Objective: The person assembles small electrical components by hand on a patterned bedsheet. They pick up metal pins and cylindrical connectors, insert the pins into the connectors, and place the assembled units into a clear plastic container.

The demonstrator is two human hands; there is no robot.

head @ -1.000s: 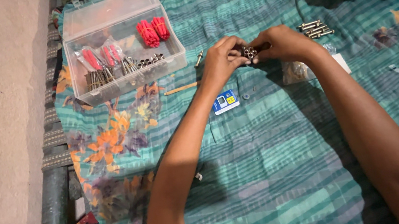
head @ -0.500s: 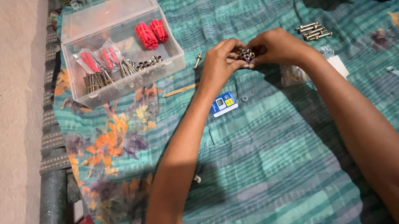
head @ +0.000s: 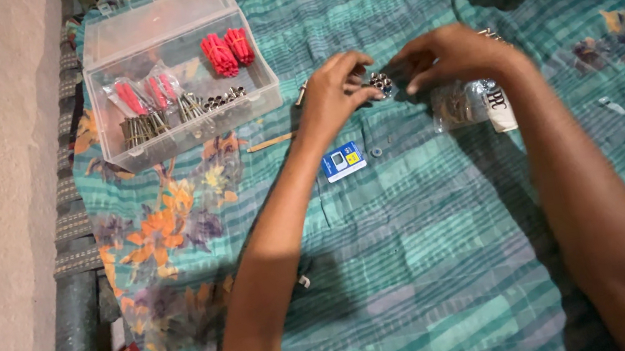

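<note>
Both your hands, left (head: 334, 94) and right (head: 441, 57), pinched on the small metal cluster (head: 381, 84) between them (above the teal cloth (head: 443, 247)).

My left hand (head: 333, 96) and right hand (head: 448, 53) pinch a small cluster of metal nuts (head: 381, 84) above the teal striped bedspread (head: 443, 247); clear plastic organiser box (head: 177, 75) sits near its far-left corner.

The bedsheet (head: 440, 230) is teal with darker stripes and an orange-and-purple flower print along its left side. A clear plastic box (head: 137, 35) holds red wall plugs (head: 227, 51), red-handled pieces in small bags (head: 144, 96) and silvery metal screws (head: 140, 130). Beside the hands lie a small blue card (head: 343, 160), a clear bag with a white label (head: 474, 102) and a shiny silver cluster of metal parts (head: 381, 84).
</note>
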